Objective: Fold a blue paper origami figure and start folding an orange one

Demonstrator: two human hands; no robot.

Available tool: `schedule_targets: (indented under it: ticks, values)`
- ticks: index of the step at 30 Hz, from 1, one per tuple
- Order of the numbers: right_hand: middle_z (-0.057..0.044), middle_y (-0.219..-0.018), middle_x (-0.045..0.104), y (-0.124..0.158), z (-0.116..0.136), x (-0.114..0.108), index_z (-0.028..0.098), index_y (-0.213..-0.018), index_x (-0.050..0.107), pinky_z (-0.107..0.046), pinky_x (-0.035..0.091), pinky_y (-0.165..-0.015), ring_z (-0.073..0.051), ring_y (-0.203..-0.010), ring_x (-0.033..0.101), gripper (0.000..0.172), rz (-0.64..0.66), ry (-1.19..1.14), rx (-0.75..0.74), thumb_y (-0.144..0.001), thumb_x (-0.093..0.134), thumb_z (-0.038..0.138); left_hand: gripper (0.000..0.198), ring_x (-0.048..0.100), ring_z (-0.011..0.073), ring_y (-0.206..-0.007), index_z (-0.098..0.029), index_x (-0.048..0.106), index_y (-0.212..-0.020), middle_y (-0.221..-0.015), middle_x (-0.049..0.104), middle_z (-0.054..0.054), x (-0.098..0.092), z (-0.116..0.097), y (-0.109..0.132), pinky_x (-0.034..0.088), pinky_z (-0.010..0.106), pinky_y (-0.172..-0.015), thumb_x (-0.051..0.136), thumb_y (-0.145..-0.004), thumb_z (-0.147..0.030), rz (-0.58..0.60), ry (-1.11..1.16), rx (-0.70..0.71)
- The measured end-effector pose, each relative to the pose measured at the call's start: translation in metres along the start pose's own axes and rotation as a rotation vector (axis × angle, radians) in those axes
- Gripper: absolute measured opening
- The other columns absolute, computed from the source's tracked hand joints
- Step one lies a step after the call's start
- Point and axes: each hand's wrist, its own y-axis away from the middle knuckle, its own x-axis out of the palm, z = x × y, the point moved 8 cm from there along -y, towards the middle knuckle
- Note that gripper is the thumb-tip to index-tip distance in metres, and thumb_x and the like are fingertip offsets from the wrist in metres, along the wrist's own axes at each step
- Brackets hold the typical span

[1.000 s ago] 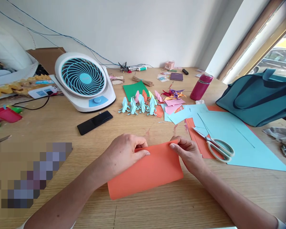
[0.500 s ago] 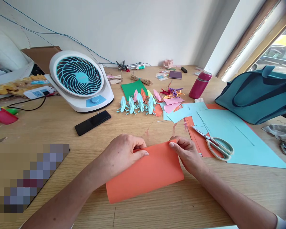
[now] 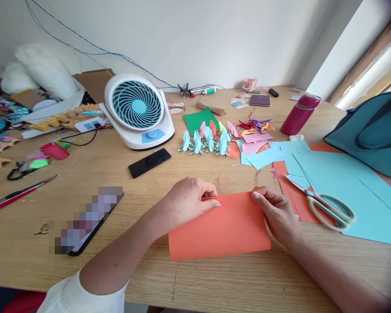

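An orange sheet of paper (image 3: 221, 230) is bent over on itself, its rounded fold towards me. My left hand (image 3: 192, 202) grips the far edge near the middle, thumb on top and fingers curled behind. At the far right corner, my right hand (image 3: 276, 213) pinches the sheet between thumb and fingers. Scissors with pale handles (image 3: 326, 208) lie to the right of my right hand, across orange paper strips (image 3: 285, 178) and large light-blue sheets (image 3: 374, 217). Beyond the hands stand several light-blue folded paper figures (image 3: 209, 140), with pink and orange ones behind.
A white fan (image 3: 137, 106) stands at the back left, with a black phone (image 3: 150, 162) before it. Another phone, its screen blurred (image 3: 91, 221), lies left of my arm. A magenta bottle (image 3: 299, 115) and teal bag (image 3: 371, 130) are at right. A red-black cutter (image 3: 19, 194) lies far left.
The camera view has turned left, so the table's things appear further right. Both hands keep their hold on the orange paper, whose near fold looks slightly flatter.
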Motion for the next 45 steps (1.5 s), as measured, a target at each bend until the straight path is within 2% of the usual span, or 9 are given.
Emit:
schedule_targets:
  ticks: [8, 15, 28, 33, 39, 45]
  values:
    - [0.002, -0.067, 0.058, 0.002, -0.002, -0.019, 0.023, -0.073, 0.070, -0.023, 0.044, -0.053, -0.013, -0.061, 0.050, 0.023, -0.175, -0.087, 0.030, -0.074, 0.082, 0.043, 0.014, 0.051, 0.0111, -0.063, -0.020, 0.062, -0.067, -0.064, 0.060, -0.005, -0.027, 0.005, 0.008, 0.027, 0.024, -0.056, 0.069, -0.077, -0.026, -0.049, -0.053, 0.018]
    - [0.002, -0.066, 0.058, -0.001, 0.006, -0.036, 0.020, -0.073, 0.070, -0.014, 0.043, -0.051, -0.008, -0.059, 0.050, 0.024, -0.288, -0.147, -0.027, -0.073, 0.084, 0.040, 0.013, 0.048, 0.0099, -0.063, -0.020, 0.066, -0.074, -0.065, 0.058, -0.005, -0.049, 0.020, 0.013, 0.029, 0.022, -0.055, 0.068, -0.079, -0.032, -0.123, 0.163, 0.024]
    - [0.002, -0.066, 0.057, -0.005, 0.001, -0.041, 0.020, -0.072, 0.068, -0.015, 0.046, -0.052, -0.010, -0.061, 0.049, 0.025, -0.256, -0.150, -0.033, -0.075, 0.081, 0.041, 0.024, 0.046, 0.0090, -0.059, -0.016, 0.066, -0.072, -0.065, 0.056, -0.003, -0.056, 0.023, 0.014, 0.030, 0.021, -0.051, 0.073, -0.077, -0.038, -0.361, 0.418, 0.027]
    - [0.001, -0.072, 0.063, -0.006, -0.002, -0.039, 0.021, -0.071, 0.068, -0.016, 0.051, -0.061, -0.011, -0.066, 0.054, 0.026, -0.245, -0.165, 0.007, -0.072, 0.083, 0.042, 0.023, 0.049, 0.0096, -0.062, -0.016, 0.066, -0.069, -0.065, 0.056, -0.003, -0.061, 0.018, 0.016, 0.032, 0.020, -0.053, 0.074, -0.077, -0.036, -0.447, 0.424, 0.057]
    - [0.001, -0.074, 0.063, -0.004, -0.007, -0.037, 0.022, -0.078, 0.071, -0.017, 0.051, -0.054, -0.012, -0.065, 0.053, 0.028, -0.258, -0.180, 0.060, -0.067, 0.085, 0.043, 0.024, 0.047, 0.0089, -0.062, -0.016, 0.062, -0.065, -0.065, 0.055, -0.003, -0.067, 0.013, 0.019, 0.034, 0.020, -0.053, 0.073, -0.079, -0.032, -0.470, 0.405, 0.098]
    - [0.001, -0.071, 0.064, -0.004, 0.002, -0.035, 0.021, -0.071, 0.069, -0.017, 0.051, -0.059, -0.011, -0.066, 0.054, 0.026, -0.229, -0.170, -0.021, -0.072, 0.083, 0.044, 0.021, 0.047, 0.0087, -0.061, -0.016, 0.064, -0.071, -0.064, 0.054, -0.003, -0.065, 0.017, 0.016, 0.034, 0.019, -0.053, 0.071, -0.081, -0.033, -0.437, 0.457, 0.103]
